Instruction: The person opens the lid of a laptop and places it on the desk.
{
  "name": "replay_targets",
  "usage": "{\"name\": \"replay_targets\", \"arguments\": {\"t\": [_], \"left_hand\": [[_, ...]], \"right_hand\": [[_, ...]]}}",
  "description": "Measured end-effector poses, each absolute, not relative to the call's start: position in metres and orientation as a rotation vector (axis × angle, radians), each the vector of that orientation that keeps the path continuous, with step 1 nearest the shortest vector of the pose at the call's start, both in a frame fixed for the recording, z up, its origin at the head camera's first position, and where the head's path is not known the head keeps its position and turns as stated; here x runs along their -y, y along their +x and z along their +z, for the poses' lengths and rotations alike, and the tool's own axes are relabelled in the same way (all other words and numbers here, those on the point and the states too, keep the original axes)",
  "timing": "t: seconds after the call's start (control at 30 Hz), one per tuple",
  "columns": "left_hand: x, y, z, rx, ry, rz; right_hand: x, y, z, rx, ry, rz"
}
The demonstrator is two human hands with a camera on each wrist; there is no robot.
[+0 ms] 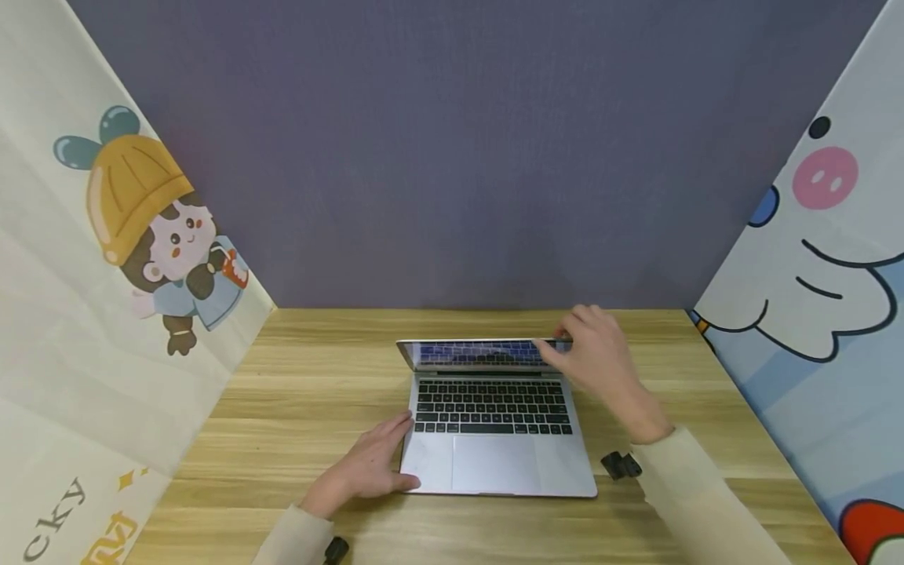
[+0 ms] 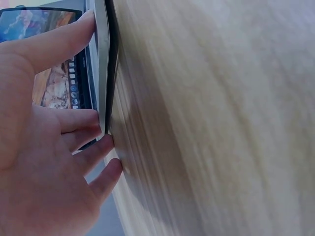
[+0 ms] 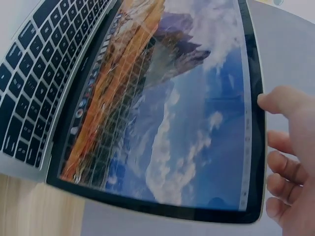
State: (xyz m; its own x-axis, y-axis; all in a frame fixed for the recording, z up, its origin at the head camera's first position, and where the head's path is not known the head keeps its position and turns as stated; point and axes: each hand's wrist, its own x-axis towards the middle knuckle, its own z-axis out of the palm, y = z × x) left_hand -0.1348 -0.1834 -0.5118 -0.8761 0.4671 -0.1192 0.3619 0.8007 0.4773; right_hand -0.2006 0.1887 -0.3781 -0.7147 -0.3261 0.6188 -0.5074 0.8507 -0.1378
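Note:
A silver laptop (image 1: 495, 463) stands on the wooden table, its black keyboard facing me. Its lid (image 1: 480, 355) is raised and the screen (image 3: 182, 113) is lit, showing a mountain and a cloudy sky. My right hand (image 1: 599, 357) pinches the lid's top edge near the right corner, thumb on the screen's border and fingers behind. At the base's left side is my left hand (image 1: 370, 463). Its thumb touches near the front corner and its fairly straight fingers rest along the side edge, as the left wrist view shows (image 2: 54, 132).
The wood-grain table (image 1: 318, 369) runs back to a dark grey-blue panel (image 1: 480, 157). White cloths with cartoon prints flank it, a child in a yellow hat (image 1: 148, 196) at left and a pink-nosed character (image 1: 826, 179) at right. Black clips (image 1: 621, 465) sit at the wrists.

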Motion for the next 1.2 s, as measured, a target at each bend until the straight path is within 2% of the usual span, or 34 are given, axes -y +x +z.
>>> {"name": "replay_targets", "arguments": {"t": [0.6, 1.2], "left_hand": [[0.179, -0.134, -0.511, -2.784, 0.639, 0.639], [0.175, -0.132, -0.511, -2.826, 0.624, 0.616]], "right_hand": [[-0.165, -0.216, -0.377, 2.388, 0.511, 0.354], [-0.161, -0.248, -0.365, 2.485, 0.423, 0.375]]}}
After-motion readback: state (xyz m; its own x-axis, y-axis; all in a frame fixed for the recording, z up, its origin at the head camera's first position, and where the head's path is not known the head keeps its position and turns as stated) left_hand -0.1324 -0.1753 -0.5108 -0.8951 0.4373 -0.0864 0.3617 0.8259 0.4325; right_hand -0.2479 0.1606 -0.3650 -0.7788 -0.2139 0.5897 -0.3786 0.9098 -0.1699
